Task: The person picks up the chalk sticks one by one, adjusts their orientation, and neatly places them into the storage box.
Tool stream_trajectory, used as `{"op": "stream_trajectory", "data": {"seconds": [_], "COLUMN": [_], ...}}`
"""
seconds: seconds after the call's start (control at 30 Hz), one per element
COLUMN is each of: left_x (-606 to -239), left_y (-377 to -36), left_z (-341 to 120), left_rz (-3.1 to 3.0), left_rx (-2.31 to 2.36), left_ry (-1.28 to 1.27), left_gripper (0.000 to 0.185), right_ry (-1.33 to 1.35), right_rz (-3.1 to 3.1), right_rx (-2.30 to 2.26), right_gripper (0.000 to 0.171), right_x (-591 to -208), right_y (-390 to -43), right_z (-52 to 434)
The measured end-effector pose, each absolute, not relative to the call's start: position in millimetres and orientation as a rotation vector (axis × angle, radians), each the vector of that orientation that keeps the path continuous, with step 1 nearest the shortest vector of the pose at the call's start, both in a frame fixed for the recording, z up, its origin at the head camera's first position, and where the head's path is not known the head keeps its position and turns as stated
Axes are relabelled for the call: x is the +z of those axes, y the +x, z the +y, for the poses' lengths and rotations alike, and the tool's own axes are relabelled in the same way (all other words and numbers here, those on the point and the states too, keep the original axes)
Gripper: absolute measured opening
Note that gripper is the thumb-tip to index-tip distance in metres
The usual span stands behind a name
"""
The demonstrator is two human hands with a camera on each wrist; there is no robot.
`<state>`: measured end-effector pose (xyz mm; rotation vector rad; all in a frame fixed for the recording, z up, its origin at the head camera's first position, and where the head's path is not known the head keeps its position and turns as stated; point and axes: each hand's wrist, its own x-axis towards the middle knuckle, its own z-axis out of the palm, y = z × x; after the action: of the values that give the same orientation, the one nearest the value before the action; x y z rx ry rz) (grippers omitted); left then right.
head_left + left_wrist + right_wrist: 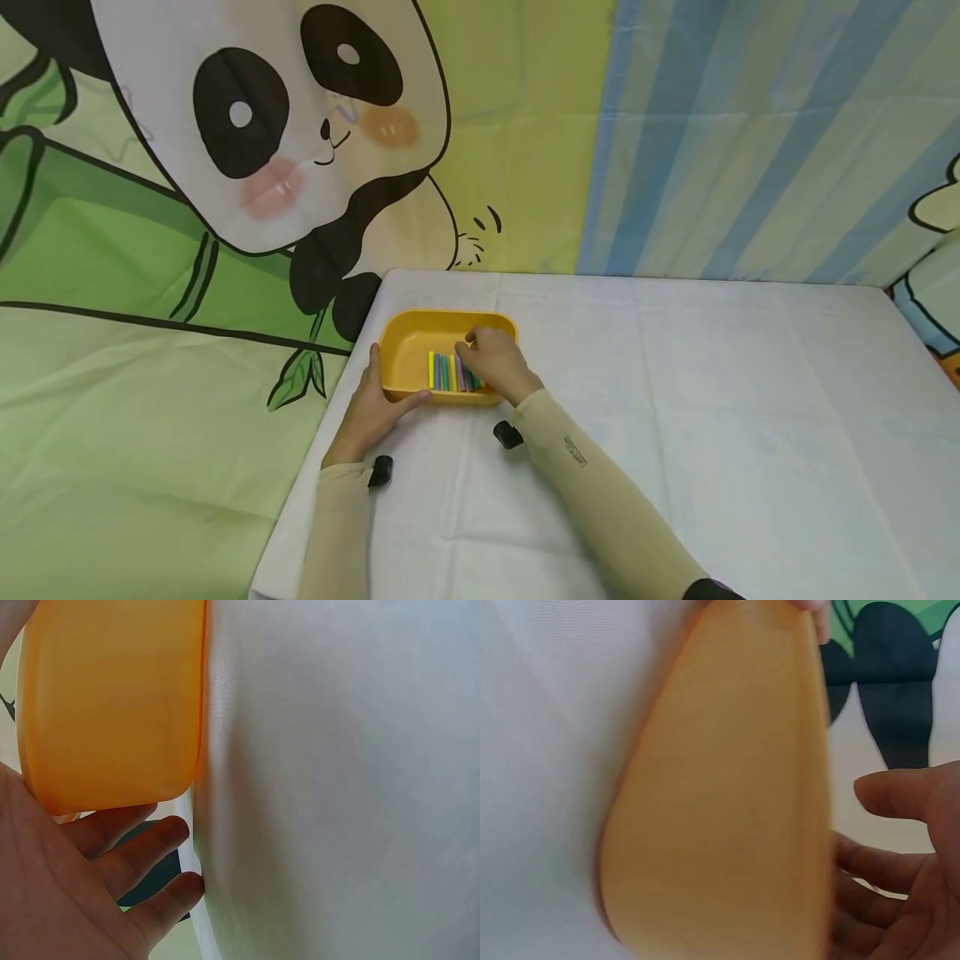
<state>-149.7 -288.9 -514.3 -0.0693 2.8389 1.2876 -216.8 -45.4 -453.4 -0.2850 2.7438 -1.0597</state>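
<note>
A yellow tray (pixel 442 316) sits near the left edge of the white table (pixel 675 417). Several coloured sticks (pixel 444 372) lie side by side on its floor. My left hand (pixel 375 410) grips the tray's near left corner, thumb along the front wall. In the left wrist view the left hand (pixel 90 892) cups the tray (pixel 112 705) from below its wall. My right hand (pixel 497 360) hovers over the tray's right half, fingers down among the sticks. In the right wrist view the right hand (pixel 907 847) shows loosely spread fingers with nothing between them, beside the tray's wall (pixel 720 810).
The table's left edge (pixel 330 417) runs just left of the tray, with a panda-print backdrop (pixel 225 167) hanging behind and beside it. White cloth stretches to the right. Black wrist cameras (pixel 381 471) (pixel 507 434) sit on both forearms.
</note>
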Motion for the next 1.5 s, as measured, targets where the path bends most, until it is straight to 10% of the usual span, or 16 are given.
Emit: {"op": "stream_trajectory", "data": {"seconds": [0.63, 1.5], "left_x": [-516, -517], "left_y": [-154, -155], "left_z": [-289, -293], "left_rz": [2.843, 2.919], "left_rx": [1.284, 1.184], "left_ry": [-0.053, -0.038], "left_gripper": [0.134, 0.139], "right_ry": [-0.386, 0.046], "right_rz": [3.104, 3.274], "right_rx": [-1.107, -0.752], "right_gripper": [0.05, 0.072], "right_x": [-429, -492], "right_y": [-186, -129], "right_z": [37, 241]}}
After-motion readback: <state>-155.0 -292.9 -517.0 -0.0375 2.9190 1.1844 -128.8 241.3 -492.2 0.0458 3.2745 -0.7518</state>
